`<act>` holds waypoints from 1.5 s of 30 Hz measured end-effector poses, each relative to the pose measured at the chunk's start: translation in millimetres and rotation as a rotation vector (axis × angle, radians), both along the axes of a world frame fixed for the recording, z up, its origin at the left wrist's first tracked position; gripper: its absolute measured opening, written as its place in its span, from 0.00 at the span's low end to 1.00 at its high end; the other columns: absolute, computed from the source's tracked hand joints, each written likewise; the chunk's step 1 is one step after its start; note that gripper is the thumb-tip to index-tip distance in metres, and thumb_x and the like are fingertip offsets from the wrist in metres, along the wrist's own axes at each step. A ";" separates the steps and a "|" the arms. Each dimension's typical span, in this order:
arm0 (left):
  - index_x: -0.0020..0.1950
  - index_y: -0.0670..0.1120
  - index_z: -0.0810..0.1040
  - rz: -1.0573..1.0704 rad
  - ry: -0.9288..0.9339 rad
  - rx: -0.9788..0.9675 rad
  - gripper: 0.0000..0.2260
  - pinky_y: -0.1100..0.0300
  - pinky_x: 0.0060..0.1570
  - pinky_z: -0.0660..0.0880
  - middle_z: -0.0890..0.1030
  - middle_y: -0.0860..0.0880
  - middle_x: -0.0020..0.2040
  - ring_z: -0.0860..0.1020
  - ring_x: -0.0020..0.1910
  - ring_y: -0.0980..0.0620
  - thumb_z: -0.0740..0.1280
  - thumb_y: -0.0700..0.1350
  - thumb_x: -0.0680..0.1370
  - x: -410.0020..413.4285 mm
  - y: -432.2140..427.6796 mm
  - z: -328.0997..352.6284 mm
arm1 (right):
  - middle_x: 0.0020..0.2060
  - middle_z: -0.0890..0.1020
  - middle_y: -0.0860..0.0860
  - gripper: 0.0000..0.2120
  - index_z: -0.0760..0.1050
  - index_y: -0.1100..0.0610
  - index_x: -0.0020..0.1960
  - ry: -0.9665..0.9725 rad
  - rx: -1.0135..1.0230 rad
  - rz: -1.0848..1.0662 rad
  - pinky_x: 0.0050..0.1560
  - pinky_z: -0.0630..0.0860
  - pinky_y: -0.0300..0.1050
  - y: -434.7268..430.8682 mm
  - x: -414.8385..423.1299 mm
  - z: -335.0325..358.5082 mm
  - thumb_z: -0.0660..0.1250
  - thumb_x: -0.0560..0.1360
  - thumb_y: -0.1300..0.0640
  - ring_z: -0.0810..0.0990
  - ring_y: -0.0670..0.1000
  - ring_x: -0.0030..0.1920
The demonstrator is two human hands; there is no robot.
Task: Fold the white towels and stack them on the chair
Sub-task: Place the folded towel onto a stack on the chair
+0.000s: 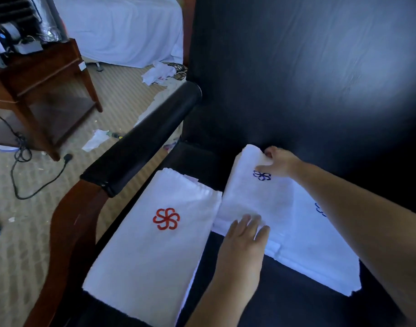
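Two white towels lie on the black chair seat. The left one is folded flat beside the armrest and shows a red flower logo. The right one, marked with a blue logo, lies partly folded over a wider white layer that spreads toward the right. My left hand rests flat on this towel's near edge, fingers straight. My right hand pinches its far corner against the chair back, thumb on top.
The chair's tall black back and padded left armrest bound the seat. On the carpet to the left lie crumpled white cloths, a black cable and a wooden side table. A bed with white sheets stands behind.
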State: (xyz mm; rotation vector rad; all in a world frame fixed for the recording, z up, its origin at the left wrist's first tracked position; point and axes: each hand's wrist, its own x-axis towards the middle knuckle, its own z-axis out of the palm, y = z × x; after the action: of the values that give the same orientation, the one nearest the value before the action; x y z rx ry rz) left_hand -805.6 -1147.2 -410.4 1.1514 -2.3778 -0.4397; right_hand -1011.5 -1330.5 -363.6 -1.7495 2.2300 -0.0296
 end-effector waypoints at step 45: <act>0.51 0.45 0.81 0.061 -0.104 -0.187 0.13 0.50 0.56 0.77 0.80 0.48 0.55 0.79 0.53 0.47 0.60 0.47 0.73 1.4 71.9 0.5 | 0.78 0.54 0.49 0.38 0.55 0.54 0.78 -0.013 0.036 -0.116 0.73 0.59 0.50 139.0 -72.4 -31.3 0.66 0.75 0.41 0.52 0.51 0.77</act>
State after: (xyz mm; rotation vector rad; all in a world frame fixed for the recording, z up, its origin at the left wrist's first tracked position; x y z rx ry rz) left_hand -804.2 -1075.3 -409.9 1.1828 -2.4048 -0.1362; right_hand -1083.9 -1191.5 -394.8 -1.5957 2.3053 -0.0259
